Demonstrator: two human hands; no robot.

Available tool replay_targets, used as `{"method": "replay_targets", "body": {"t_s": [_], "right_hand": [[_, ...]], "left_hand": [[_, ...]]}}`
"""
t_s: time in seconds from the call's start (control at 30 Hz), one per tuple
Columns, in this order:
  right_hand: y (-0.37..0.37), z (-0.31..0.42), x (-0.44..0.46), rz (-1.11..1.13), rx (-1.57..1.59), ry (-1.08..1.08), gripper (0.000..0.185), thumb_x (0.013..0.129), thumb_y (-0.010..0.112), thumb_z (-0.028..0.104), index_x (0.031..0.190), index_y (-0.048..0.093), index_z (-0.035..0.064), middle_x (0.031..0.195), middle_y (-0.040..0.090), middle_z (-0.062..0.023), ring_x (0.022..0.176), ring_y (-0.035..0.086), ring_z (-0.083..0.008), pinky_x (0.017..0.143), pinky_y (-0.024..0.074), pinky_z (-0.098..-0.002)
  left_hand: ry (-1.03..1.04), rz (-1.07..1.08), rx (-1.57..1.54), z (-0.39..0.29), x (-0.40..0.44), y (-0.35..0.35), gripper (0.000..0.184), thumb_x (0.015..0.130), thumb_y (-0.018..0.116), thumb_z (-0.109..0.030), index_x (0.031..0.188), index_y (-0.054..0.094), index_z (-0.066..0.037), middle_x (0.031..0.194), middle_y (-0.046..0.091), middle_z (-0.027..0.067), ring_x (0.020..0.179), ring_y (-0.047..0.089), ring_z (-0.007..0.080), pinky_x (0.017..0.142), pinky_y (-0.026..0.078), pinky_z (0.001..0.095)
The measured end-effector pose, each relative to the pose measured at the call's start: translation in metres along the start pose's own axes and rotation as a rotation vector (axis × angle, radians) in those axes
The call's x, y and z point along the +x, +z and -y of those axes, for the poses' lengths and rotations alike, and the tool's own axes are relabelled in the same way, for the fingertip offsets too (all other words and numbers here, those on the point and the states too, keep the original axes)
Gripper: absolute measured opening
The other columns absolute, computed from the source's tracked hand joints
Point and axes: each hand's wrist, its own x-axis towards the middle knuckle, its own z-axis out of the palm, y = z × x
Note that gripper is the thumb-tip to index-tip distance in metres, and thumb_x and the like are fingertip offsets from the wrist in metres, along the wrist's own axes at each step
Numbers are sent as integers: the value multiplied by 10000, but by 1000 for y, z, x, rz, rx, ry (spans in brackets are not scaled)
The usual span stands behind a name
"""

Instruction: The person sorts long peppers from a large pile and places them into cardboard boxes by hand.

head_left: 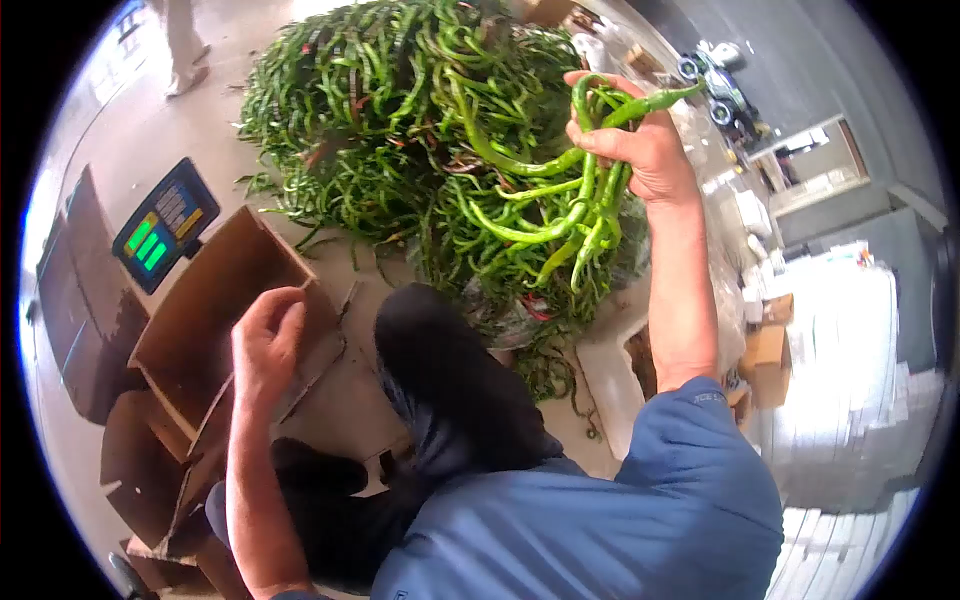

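Nearest, across the bottom of the frame, is a blue shirt [570,530], its sleeve at lower right printed with small lettering that seems to include "ACE", the rest unclear; dark trousers [460,400] fold above it. At left of centre the left hand [270,345] hangs with fingers loosely curled beside a cardboard box [215,310]; the undersides of the fingers are hidden, so I cannot tell whether they grip a flap. No peppers show on the part of the box's inside in view. In the upper right, the right hand [650,150] grasps a bunch of long green peppers [605,200], thumb pressed across them. That bunch is off the pile and not yet set down anywhere. Most of the peppers lie in the large heap [350,120] filling the upper middle, with some stray ones [550,365] at its lower edge, so by my judgement much remains to be handled; how many have been dealt with cannot be told. At left, a display panel [165,225] shows lit green blocks and small print, too blurred to read. Farther off, at upper left, is another person's leg [180,50].
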Motion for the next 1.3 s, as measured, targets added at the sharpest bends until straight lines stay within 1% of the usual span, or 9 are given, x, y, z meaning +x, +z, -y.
{"method": "replay_targets", "body": {"t_s": [0.23,0.37,0.4,0.5,0.6,0.77,0.8,1.07,1.3], "right_hand": [[112,38,78,226,168,-105,590,704,708,105,1269,604,-29,928,668,-82,732,614,-110,556,395,-201],[178,68,112,363,362,-170,382,751,732,55,1113,657,-44,843,687,-124,583,554,-115,506,421,-235],[198,83,108,226,232,-118,292,727,687,116,983,693,-24,700,655,-59,504,541,-113,470,422,-246],[236,86,127,326,354,-50,200,781,662,119,873,707,-54,758,683,-92,557,584,-100,514,472,-211],[269,70,154,404,423,-68,322,792,684,106,1082,672,-34,835,665,-94,626,580,-102,543,433,-214],[318,40,164,483,617,67,460,851,650,83,1291,570,-21,965,657,-136,620,532,-81,573,463,-213],[328,31,166,417,726,104,254,792,708,40,993,639,-99,829,685,-202,654,626,-191,510,466,-257],[360,3,157,407,803,244,227,814,707,91,966,651,-68,863,712,-198,620,606,-140,577,494,-240],[333,-24,152,415,921,294,323,871,661,168,1111,595,-39,890,664,-123,564,518,-63,598,508,-225]], "left_hand": [[4,-28,-75,0,6,-32,356,916,634,-102,1261,624,-17,1183,692,152,1013,669,205,922,517,334],[31,58,-151,-9,7,-70,651,837,621,-36,1468,461,-61,1466,518,157,1395,453,240,1138,376,397],[54,94,-225,-8,7,-79,675,828,629,-45,1479,448,-67,1477,509,150,1406,437,237,1154,349,408],[101,190,-454,5,8,-101,771,788,667,-93,1514,408,-96,1499,494,124,1442,386,221,1211,232,443],[104,276,-417,3,6,-119,727,859,729,-180,1503,416,-57,1496,501,120,1426,407,225,1197,240,422],[62,126,-374,16,6,-120,513,924,625,-10,1425,517,-43,1349,609,124,1268,557,203,1028,470,336],[57,78,-350,17,7,-119,507,924,618,5,1420,522,-40,1323,624,127,1241,576,198,993,500,322],[-45,252,-428,53,27,-108,284,921,680,-52,1196,677,19,1027,731,45,905,636,74,816,525,249],[-123,157,-533,27,20,-127,218,915,719,-112,1112,707,-19,963,737,54,864,693,126,756,552,291]]}}
